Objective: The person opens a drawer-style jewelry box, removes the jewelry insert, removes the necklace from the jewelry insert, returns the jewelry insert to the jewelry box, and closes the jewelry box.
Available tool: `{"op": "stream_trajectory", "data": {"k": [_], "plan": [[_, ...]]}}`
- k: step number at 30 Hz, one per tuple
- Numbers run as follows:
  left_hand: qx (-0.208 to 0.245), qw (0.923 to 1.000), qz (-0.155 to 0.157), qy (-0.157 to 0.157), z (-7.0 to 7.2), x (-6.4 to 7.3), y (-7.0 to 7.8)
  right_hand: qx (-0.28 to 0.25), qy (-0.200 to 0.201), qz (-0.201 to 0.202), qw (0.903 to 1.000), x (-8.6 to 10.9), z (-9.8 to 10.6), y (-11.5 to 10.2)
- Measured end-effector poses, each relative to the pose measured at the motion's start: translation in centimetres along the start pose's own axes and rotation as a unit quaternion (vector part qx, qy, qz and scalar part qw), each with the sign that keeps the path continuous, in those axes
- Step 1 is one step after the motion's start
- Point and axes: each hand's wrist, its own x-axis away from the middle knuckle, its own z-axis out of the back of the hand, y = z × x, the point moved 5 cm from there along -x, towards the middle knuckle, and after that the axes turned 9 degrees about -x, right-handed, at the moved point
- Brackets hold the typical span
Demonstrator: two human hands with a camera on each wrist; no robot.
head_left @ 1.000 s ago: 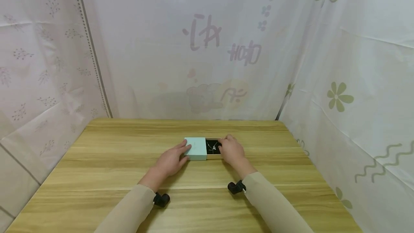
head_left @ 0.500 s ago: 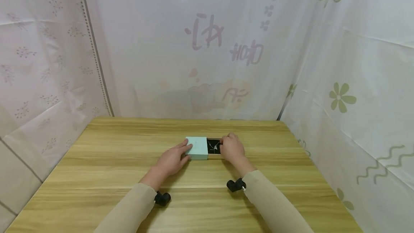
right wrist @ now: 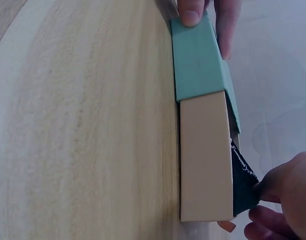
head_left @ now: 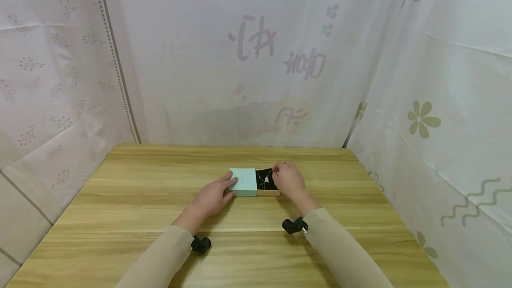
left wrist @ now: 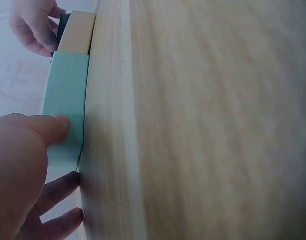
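A mint-green box sleeve (head_left: 245, 184) lies on the table, with its tan drawer (right wrist: 205, 160) slid partly out to the right. My left hand (head_left: 211, 198) holds the sleeve's left end, thumb on the front side and a finger on top. In the drawer is a black pad (right wrist: 244, 186) carrying a thin silver necklace (head_left: 266, 180) with a small pendant. My right hand (head_left: 290, 179) pinches the pad's right edge between thumb and finger. That edge is tilted up above the drawer wall. The pad's left part is hidden under the sleeve.
The wood-grain table (head_left: 140, 217) extends around the box on all sides. Printed white curtains (head_left: 192, 79) hang behind it and at both sides. A small orange tab (right wrist: 226, 226) sticks out at the drawer's right end.
My right hand has moved slightly up and to the right, and the pad's right edge has risen out of the drawer. The left hand and sleeve have stayed in place.
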Motion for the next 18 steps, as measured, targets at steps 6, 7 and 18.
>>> {"op": "stream_trajectory", "data": {"k": [6,7,18], "plan": [[-0.002,1.0000,0.002,-0.002,-0.1,0.0,0.0,-0.052,-0.004,-0.006,0.9986,0.1,0.1,0.4],[-0.002,1.0000,0.003,-0.002,-0.1,0.0,0.0,-0.064,-0.005,-0.009,0.9979,0.1,0.1,0.6],[0.001,1.0000,0.000,0.002,-0.2,-0.1,0.0,-0.270,-0.032,-0.106,0.9565,0.3,0.4,2.2]]}}
